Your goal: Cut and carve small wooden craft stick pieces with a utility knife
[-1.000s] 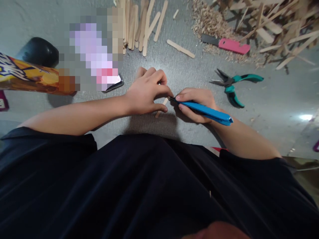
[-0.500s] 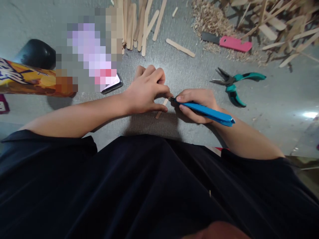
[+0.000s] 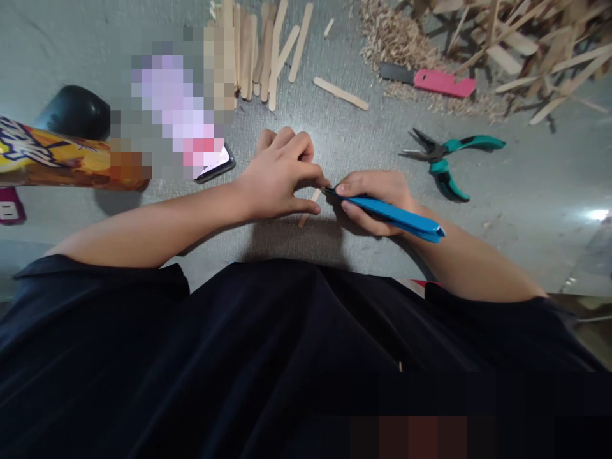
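Observation:
My left hand [image 3: 284, 175] is bent over a small wooden craft stick [image 3: 303, 218] on the grey table. Its index finger presses by the stick's far end and its thumb lies along the side, so part of the stick is hidden. In my right hand [image 3: 375, 194] is a slim blue-handled cutter [image 3: 401, 218], gripped between thumb and fingers. The cutter's dark tip meets the stick close to my left index fingertip. The exact shape of its blade is too small to make out.
Pliers [image 3: 444, 156] with teal handles lie spread at right. Behind are a pink-handled knife [image 3: 442, 83], wood shavings [image 3: 396, 38], piled sticks [image 3: 521, 41] and a row of craft sticks [image 3: 248, 57]. At left are a phone [image 3: 217, 167], an orange-yellow tube [image 3: 57, 159] and a black rounded object [image 3: 76, 111].
The camera view has shifted slightly, moving the background items a little. Both hands, the stick and the cutter keep nearly the same positions.

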### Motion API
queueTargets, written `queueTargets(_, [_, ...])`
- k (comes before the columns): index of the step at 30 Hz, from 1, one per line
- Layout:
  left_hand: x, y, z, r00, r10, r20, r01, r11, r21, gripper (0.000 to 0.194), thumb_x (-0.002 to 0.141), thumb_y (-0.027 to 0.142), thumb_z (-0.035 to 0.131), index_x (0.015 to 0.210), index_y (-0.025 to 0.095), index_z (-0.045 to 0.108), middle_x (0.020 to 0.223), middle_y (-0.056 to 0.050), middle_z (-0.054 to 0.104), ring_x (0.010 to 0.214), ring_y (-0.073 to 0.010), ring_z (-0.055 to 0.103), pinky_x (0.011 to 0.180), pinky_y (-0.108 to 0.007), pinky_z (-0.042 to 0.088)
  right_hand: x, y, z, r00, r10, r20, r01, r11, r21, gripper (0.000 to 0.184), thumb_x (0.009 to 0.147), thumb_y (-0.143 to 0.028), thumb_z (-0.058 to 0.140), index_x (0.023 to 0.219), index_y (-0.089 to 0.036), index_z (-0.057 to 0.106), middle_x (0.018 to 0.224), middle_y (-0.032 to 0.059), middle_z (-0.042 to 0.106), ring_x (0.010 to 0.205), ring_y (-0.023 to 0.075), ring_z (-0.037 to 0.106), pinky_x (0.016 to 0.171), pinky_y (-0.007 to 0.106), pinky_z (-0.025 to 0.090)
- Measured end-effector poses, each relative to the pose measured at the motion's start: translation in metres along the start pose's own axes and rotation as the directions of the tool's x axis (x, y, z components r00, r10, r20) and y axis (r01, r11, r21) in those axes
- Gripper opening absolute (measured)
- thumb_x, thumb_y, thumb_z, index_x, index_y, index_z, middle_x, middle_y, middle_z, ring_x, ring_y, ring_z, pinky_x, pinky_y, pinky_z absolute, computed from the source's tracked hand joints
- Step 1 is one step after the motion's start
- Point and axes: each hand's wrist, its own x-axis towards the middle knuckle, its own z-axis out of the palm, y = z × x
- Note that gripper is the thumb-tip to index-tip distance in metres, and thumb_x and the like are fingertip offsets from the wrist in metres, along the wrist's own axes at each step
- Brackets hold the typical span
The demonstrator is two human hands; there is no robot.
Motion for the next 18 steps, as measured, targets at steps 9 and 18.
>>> queueTargets(9, [-0.001,0.003,0.001,0.999,-0.020,-0.026,0.020,1.000,-0.001,0.046,0.097,0.069,0.086,0.124,0.032,0.090,0.132,-0.015,0.070,0.132,-0.0418,0.059,0.111,-0.061,0.042,-0.014,-0.018,0.018,0.952,0.140,-0.271,-0.173,0.980,-0.102,0.032,0.100,-0.044,0.080,0.130,-0.037,0.069,0.075,-0.0037,0.074,0.054,0.0224,0.069,0.048,0.037,0.050])
queueTargets(18, [-0.005,-0.001,0.014,0.995,0.034,-0.094,-0.029,0.998,0.052,0.052,0.104,0.077,0.075,0.125,0.031,0.086,0.136,-0.016,0.072,0.133,-0.0435,0.059,0.110,-0.065,0.041,-0.009,-0.035,0.033,0.935,0.253,-0.247,-0.297,0.941,-0.161,0.020,0.101,-0.042,0.075,0.116,-0.030,0.067,0.072,-0.0048,0.071,0.052,0.0196,0.067,0.052,0.033,0.048])
